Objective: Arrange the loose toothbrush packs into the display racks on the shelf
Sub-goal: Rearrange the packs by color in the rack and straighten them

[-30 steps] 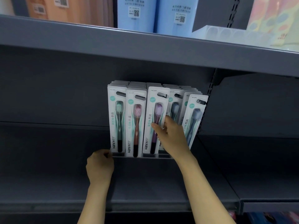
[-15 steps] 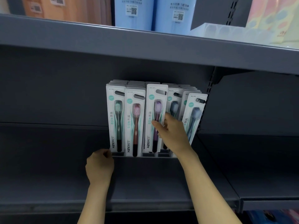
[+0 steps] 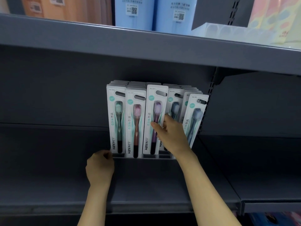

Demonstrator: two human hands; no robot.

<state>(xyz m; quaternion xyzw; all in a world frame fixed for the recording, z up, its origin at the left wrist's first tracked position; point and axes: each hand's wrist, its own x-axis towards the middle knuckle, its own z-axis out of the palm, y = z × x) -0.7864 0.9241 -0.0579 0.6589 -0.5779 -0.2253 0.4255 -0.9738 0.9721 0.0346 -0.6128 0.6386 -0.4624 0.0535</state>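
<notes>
Left hand (image 3: 99,167) at the near left corner of the display rack (image 3: 147,156) on the grey shelf (image 3: 48,160); fingers curled at the rack's edge, actual grip cannot be told. Right hand (image 3: 173,136) further in, thumb and fingers pinching the purple toothbrush pack (image 3: 154,118). That pack stands in the third slot, long axis vertical, bristle end up, sitting higher than its neighbours. Green pack (image 3: 116,118) and pink pack (image 3: 135,123) upright to its left. Rightmost grey pack (image 3: 195,119) leans right. Behind, the upper shelf carries blue boxes (image 3: 135,12).
</notes>
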